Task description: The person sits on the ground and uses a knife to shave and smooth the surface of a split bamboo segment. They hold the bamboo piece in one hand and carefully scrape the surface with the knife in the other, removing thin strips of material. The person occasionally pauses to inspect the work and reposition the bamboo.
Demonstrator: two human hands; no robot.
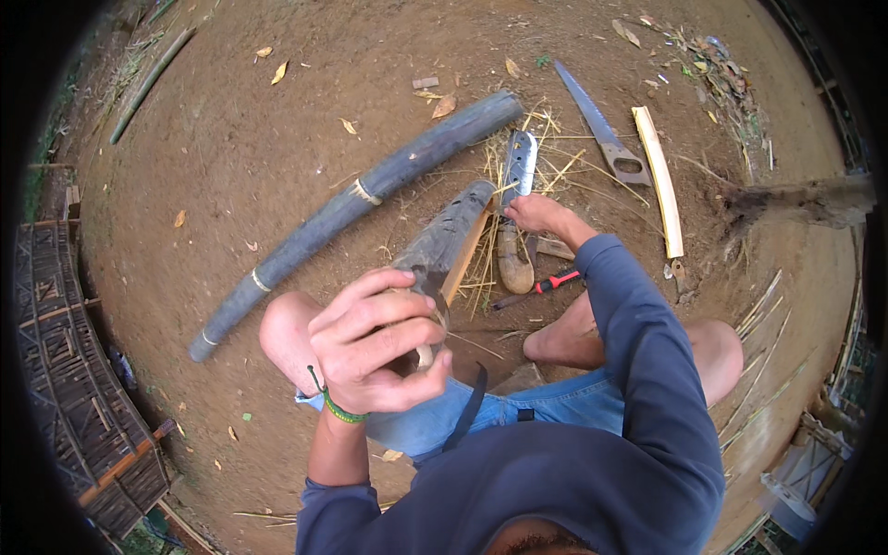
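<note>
While your left hand [375, 342] holds the bamboo piece [444, 227] over the ground [231, 120], far from its edges, maybe to steady it, your right hand [544, 215] bunches by the blade [526, 153], its hold unclear.

- Bare brown ground [231, 176] carries these things.
- A long dark bamboo pole [338, 211] lies slantwise on it.
- To its right lie a handsaw [601, 122] and, just beside, a pale split strip [659, 185].
- A red-and-black tool [552, 283] lies near a wooden-handled tool [515, 264].
- A thin greenish pole [151, 86] lies at upper left.
- Straws [562, 171] and dry leaves [444, 106] are scattered.
</note>
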